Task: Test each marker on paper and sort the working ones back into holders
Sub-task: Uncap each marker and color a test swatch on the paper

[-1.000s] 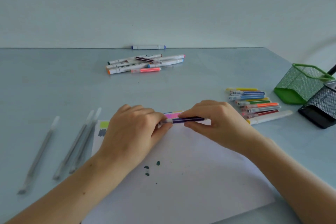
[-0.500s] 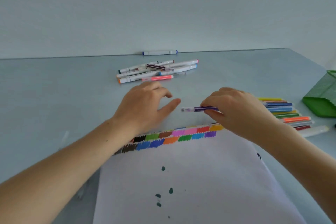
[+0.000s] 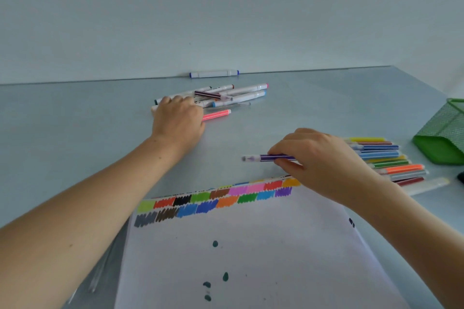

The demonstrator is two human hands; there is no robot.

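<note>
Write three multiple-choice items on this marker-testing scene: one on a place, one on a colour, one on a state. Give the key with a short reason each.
1. Where is the left hand?
A. On the paper
B. At the far pile of markers
C. Inside the green holder

2. What colour is the marker in the right hand?
A. Purple
B. Yellow
C. Orange

3. How is that marker held?
A. Lying loose on the table
B. Standing in a holder
C. Pinched in the fingers, level above the table

Key:
1 B: the hand rests on the white markers near the wall, well past the paper.
2 A: its barrel is purple with thin stripes.
3 C: thumb and fingers grip the barrel, with the capped end pointing left.
</note>
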